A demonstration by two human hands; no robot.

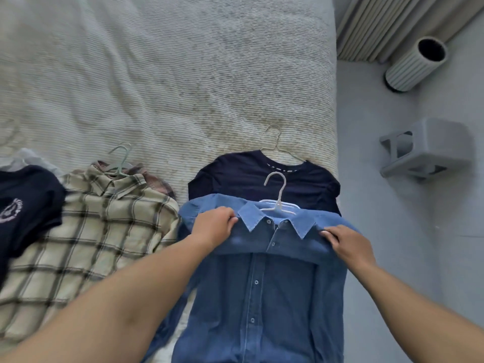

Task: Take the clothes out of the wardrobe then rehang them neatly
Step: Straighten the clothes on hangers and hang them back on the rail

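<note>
I see the clothes out on the bed [183, 74], my left hand [213, 227] and right hand [345, 244] pinching the denim shirt [262, 289] at 6 o'clock, seemingly on its hanger [277, 197]; rehanging remains.

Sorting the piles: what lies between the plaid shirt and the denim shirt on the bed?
Only a narrow strip of bare bedspread separates the plaid shirt from the denim shirt, seen in the head view.

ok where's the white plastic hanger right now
In the head view, the white hanger sits in the denim shirt's collar, its hook lying over the navy tee, right of centre on the bed.
</note>
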